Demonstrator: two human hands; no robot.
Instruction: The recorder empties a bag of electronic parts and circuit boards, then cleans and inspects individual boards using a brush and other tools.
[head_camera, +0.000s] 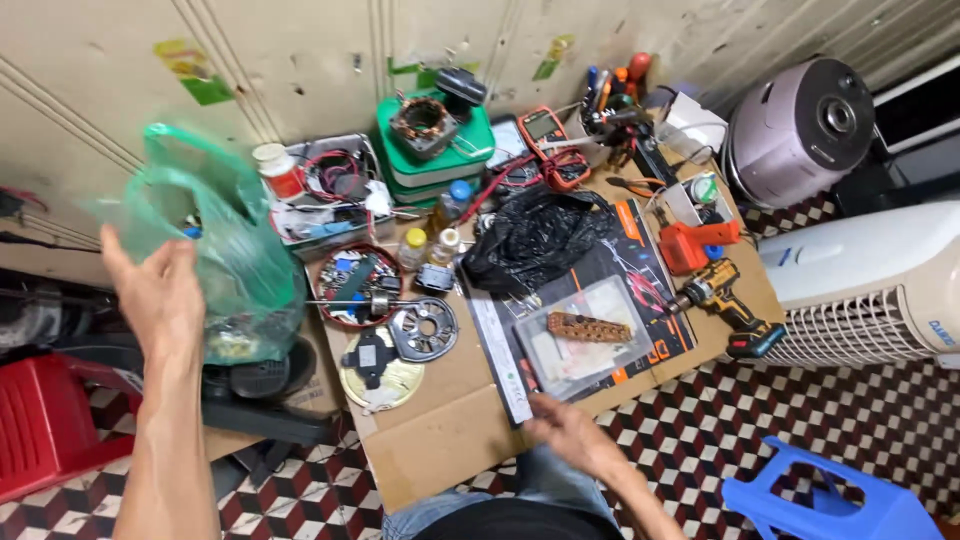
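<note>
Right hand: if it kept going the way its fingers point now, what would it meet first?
The right hand points up-left across the cardboard-covered table. It would likely meet the near edge of the clear plastic tray on the dark mat first, though height above the table is unclear.
</note>
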